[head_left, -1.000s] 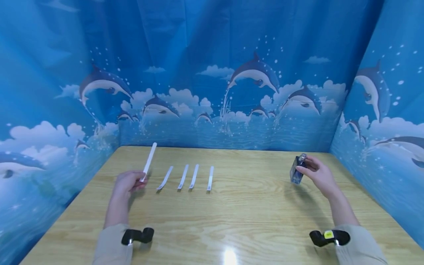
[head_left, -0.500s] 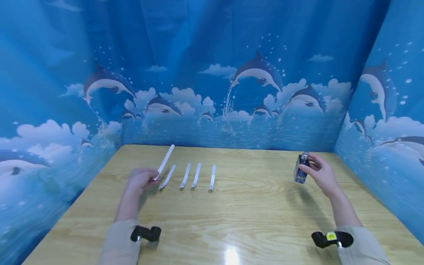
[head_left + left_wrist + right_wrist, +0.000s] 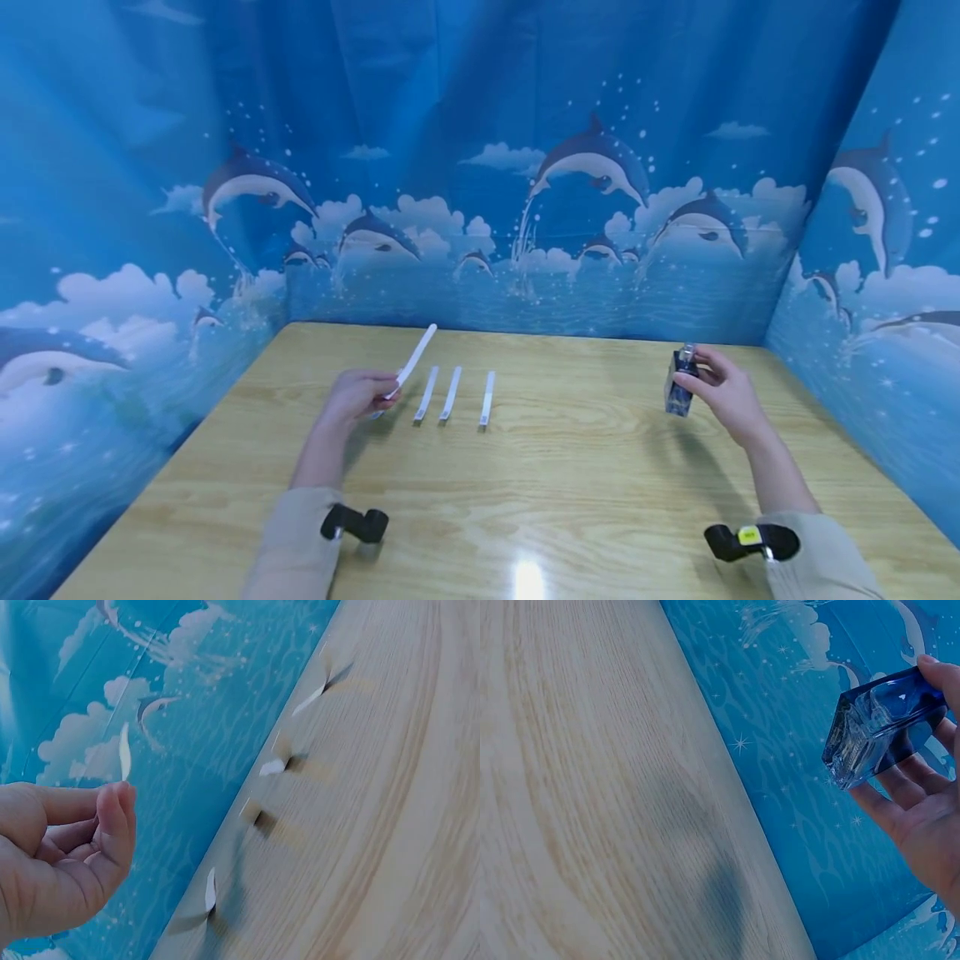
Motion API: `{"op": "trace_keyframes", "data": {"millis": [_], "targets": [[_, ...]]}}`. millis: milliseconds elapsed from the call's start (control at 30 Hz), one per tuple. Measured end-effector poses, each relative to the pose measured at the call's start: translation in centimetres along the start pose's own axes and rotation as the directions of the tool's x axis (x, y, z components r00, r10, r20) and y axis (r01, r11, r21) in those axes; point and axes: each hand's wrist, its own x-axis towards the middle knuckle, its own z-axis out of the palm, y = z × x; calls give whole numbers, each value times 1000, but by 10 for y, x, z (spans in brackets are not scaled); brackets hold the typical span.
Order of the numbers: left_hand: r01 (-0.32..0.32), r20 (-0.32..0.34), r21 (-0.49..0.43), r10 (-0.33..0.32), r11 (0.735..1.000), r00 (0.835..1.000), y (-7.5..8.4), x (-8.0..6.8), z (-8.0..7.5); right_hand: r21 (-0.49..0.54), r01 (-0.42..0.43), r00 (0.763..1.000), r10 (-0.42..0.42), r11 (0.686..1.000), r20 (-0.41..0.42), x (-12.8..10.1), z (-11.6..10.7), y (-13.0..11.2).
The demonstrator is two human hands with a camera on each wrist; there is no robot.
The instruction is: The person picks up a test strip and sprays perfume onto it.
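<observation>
Risk lies mainly at the left hand point(image 3: 358, 395): its thumb and curled fingers point(image 3: 112, 817) pinch only the lower end of a paper strip point(image 3: 414, 358), so the long free end, slanting up and away beyond the fingertips, would probably bend or twist out of line under any quick swing. A loose pinch could also let it slide down onto the strips point(image 3: 452, 393) lying just past the fingertips on the table point(image 3: 570, 492), disturbing their row. The right hand point(image 3: 720, 392) grips a small bottle point(image 3: 678, 386) clear of the table, thumb on one side, fingers wrapped behind; the glass looks smooth, so a slack grip might let it tip or drop.

The held strip is narrow, white and thin, straight along its visible length. Three similar strips show in the head view, lying side by side, their ends slightly lifted off the wood; the left wrist view shows them curled, with shadows beneath. The bottle is rectangular, of clear blue-tinted glass point(image 3: 877, 724), with a silvery top near the thumb; its contents cannot be judged.
</observation>
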Motion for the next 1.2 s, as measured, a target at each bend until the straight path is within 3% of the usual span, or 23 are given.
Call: {"op": "trace_keyframes", "data": {"millis": [167,367,500,867,1200], "targets": [[1,5,0,-1,1000,1000,-1,5,14,5,6,1000,-6,1000,-9,-2,0,-3],[0,69,37,-3,999,998,1,6,35,-11,-38,999,38,999,3,-4,-2,-5],[-8,96,54,3,999,995,1,6,46,-13,-23,1000,23,1000,-7,-3,-1,-5],[8,119,83,-18,997,993,-4,7,63,99,42,999,-43,994,15,-2,13,-8],[-5,115,149,-13,989,993,3,3,81,77,52,999,-53,996,5,-2,23,-15]]}}
